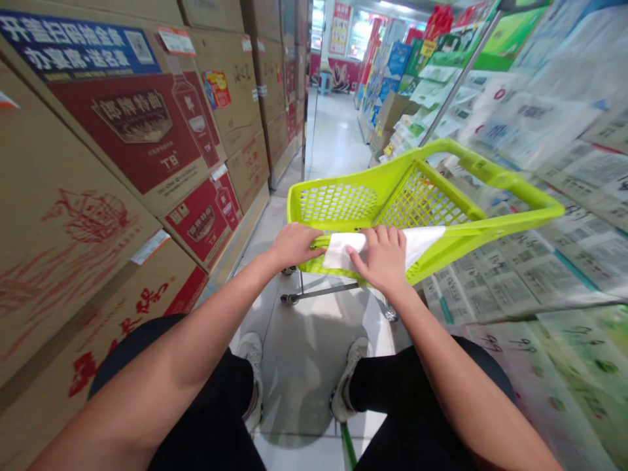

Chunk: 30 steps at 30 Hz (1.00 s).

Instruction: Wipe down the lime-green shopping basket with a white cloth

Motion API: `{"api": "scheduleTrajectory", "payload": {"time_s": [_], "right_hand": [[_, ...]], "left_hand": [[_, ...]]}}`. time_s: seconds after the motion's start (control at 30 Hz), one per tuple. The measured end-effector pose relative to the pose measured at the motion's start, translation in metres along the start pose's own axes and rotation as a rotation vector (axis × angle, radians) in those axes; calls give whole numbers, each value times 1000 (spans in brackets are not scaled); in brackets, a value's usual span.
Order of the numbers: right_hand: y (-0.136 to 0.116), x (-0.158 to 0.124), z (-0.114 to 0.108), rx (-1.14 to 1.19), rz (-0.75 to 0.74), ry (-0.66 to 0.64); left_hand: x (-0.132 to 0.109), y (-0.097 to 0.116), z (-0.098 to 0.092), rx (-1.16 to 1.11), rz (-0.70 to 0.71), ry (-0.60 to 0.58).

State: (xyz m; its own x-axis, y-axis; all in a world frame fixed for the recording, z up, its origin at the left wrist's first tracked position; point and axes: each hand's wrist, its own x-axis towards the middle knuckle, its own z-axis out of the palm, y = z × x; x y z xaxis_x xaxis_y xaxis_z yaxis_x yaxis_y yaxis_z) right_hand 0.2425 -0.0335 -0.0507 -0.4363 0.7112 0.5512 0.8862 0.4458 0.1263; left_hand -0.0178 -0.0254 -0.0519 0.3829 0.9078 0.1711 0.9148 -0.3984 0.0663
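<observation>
A lime-green shopping cart [338,175] stands side-on before me, its handle end pointing right. My left hand [296,244] is wrapped round the near rim of its basket toward the left end. Over that same rim lies a white cloth [338,252]. My right hand [385,256] presses the cloth against the rim, fingers over the top and thumb spread to the left on the near side. The cloth's loose part fans out to the right of this hand. Inside the basket, a perforated green flap stands slanted.
Stacked cartons [78,216] wall in the left side. Packs in plastic wrap [520,255] are piled on the right, close to the cart's handle. The tiled floor [333,131] runs back as an aisle to a blue stool [324,81]. Cart wheels stand near my shoes.
</observation>
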Motion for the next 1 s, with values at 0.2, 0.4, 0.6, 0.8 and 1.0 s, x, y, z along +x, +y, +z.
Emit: {"api": "scheduleTrajectory", "payload": {"time_s": [0.2, 0.4, 0.6, 0.8, 1.0], "right_hand": [[33, 3, -4, -12, 32, 28], [97, 7, -6, -110, 319, 209], [1, 4, 14, 46, 48, 121], [15, 8, 12, 46, -72, 34], [106, 6, 8, 21, 13, 115]], "left_hand": [[0, -14, -1, 27, 14, -49], [0, -12, -1, 19, 0, -33], [-1, 2, -1, 42, -15, 1], [-2, -4, 0, 61, 5, -1], [0, -2, 3, 55, 9, 6]]}}
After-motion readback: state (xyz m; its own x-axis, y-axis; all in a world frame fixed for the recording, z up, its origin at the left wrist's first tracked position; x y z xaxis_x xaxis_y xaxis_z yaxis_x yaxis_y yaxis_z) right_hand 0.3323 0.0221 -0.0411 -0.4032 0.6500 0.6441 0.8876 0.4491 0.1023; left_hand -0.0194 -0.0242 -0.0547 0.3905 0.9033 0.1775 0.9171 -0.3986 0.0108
